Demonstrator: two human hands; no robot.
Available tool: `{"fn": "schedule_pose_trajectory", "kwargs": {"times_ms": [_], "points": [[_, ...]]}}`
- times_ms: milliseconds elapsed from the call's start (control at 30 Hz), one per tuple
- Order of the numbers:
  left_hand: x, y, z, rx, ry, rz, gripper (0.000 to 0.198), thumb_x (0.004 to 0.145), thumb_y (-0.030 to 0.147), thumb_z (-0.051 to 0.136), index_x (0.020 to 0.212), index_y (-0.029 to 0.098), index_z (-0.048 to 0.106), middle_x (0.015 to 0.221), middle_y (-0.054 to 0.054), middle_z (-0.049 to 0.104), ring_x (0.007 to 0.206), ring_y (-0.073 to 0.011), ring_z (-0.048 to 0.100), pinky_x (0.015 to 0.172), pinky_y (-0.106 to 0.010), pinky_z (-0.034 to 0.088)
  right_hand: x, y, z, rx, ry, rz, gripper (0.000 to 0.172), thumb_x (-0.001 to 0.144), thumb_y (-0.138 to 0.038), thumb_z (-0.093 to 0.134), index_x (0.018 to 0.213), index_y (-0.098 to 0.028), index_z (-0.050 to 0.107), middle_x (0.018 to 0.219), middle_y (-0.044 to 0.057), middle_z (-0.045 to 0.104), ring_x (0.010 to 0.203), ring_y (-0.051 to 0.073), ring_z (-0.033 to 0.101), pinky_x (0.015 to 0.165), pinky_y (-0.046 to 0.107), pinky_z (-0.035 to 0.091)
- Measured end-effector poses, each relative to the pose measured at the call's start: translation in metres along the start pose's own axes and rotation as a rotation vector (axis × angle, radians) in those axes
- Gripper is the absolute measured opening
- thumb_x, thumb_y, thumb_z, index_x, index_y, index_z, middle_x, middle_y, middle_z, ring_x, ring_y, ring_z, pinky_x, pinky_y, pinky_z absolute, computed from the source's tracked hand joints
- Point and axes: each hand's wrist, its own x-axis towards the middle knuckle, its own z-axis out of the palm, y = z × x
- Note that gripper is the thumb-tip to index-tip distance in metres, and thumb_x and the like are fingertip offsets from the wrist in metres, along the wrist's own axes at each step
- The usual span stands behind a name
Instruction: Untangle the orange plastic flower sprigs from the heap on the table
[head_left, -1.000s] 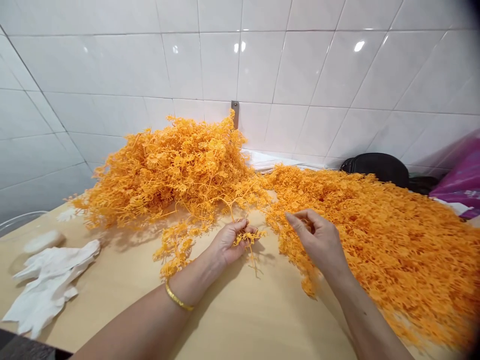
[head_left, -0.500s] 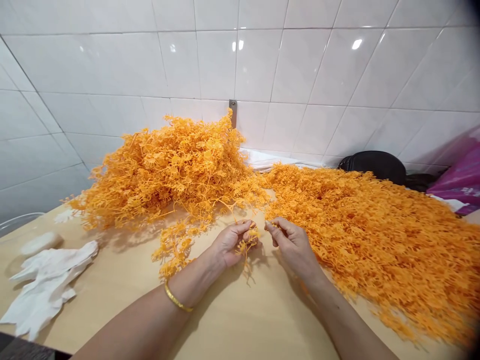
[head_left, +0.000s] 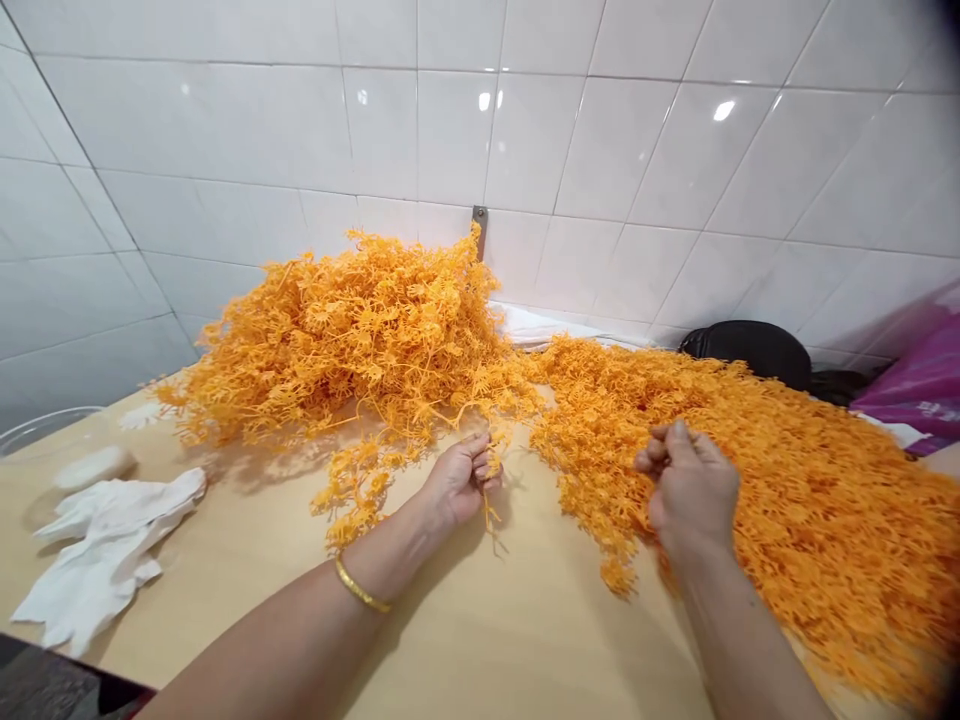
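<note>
My left hand is closed in a pinch around an orange plastic sprig, whose thin stem hangs below the fingers. Over the right heap of small orange plastic pieces is my right hand, its fingers curled together; whatever they hold, if anything, is hidden. A tall tangled heap of orange branching sprigs stands behind my left hand. From its front, a loose orange bunch lies on the table beside my left forearm.
White gloves and a white oval object lie at the left. Along the back are a white cloth, a black rounded case and a purple bag. A tiled wall closes off the far side.
My right hand has moved right, away from my left hand, to above the right heap. My left hand stays near the middle with the sprig. The view has shifted slightly.
</note>
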Motion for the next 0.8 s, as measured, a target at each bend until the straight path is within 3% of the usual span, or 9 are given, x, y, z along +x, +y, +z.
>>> {"fn": "schedule_pose_trajectory", "kwargs": {"times_ms": [133, 233, 367, 467, 600, 800], "points": [[0.003, -0.002, -0.002, 0.033, -0.014, 0.018, 0.023, 0.081, 0.019, 0.039, 0.059, 0.017, 0.032, 0.041, 0.008, 0.023, 0.034, -0.004, 0.025, 0.037, -0.016, 0.023, -0.014, 0.001, 0.004, -0.325, -0.319, -0.103, 0.024, 0.073, -0.036, 0.051, 0.09, -0.02, 0.056, 0.053, -0.005, 0.046, 0.044, 0.008, 0.04, 0.041, 0.02, 0.032], [0.002, -0.006, 0.0, 0.084, -0.037, 0.042, 0.021, 0.079, 0.021, 0.042, 0.061, 0.017, 0.034, 0.042, 0.008, 0.024, 0.035, -0.004, 0.025, 0.038, -0.016, 0.023, -0.029, 0.002, 0.013, -0.542, -0.551, -0.209, 0.028, 0.073, -0.039, 0.051, 0.09, -0.018, 0.059, 0.064, 0.0, 0.052, 0.051, 0.01, 0.044, 0.046, 0.022, 0.034], [-0.002, -0.01, 0.003, 0.173, -0.055, 0.052, 0.018, 0.076, 0.022, 0.048, 0.063, 0.017, 0.036, 0.041, 0.009, 0.023, 0.034, -0.0039, 0.023, 0.037, -0.017, 0.02, -0.037, 0.007, 0.018, -0.713, -0.743, -0.389, 0.035, 0.071, -0.032, 0.054, 0.104, -0.02, 0.056, 0.09, 0.006, 0.057, 0.071, 0.016, 0.05, 0.063, 0.028, 0.04], [-0.004, -0.013, 0.003, 0.23, -0.085, 0.065, 0.019, 0.074, 0.025, 0.051, 0.063, 0.018, 0.037, 0.04, 0.009, 0.022, 0.034, -0.0036, 0.021, 0.036, -0.017, 0.02, -0.038, 0.01, 0.018, -0.83, -0.851, -0.426, 0.032, 0.073, -0.024, 0.05, 0.103, -0.023, 0.056, 0.082, 0.005, 0.055, 0.069, 0.015, 0.049, 0.062, 0.028, 0.037], [-0.004, -0.013, 0.003, 0.278, -0.114, 0.086, 0.023, 0.071, 0.027, 0.055, 0.061, 0.018, 0.036, 0.04, 0.01, 0.02, 0.033, -0.0032, 0.019, 0.035, -0.016, 0.02, -0.038, 0.013, 0.018, -0.769, -0.825, -0.409, 0.011, 0.074, -0.023, 0.047, 0.074, -0.019, 0.058, 0.07, 0.002, 0.052, 0.064, 0.013, 0.046, 0.06, 0.026, 0.034], [-0.003, -0.013, 0.007, 0.292, -0.127, 0.125, 0.022, 0.069, 0.027, 0.056, 0.061, 0.018, 0.037, 0.041, 0.01, 0.022, 0.033, -0.0027, 0.02, 0.033, -0.016, 0.019, -0.041, 0.018, 0.025, -0.549, -0.533, -0.191, 0.018, 0.076, -0.034, 0.047, 0.065, -0.019, 0.045, 0.049, -0.007, 0.034, 0.045, 0.008, 0.031, 0.045, 0.022, 0.025]]}}
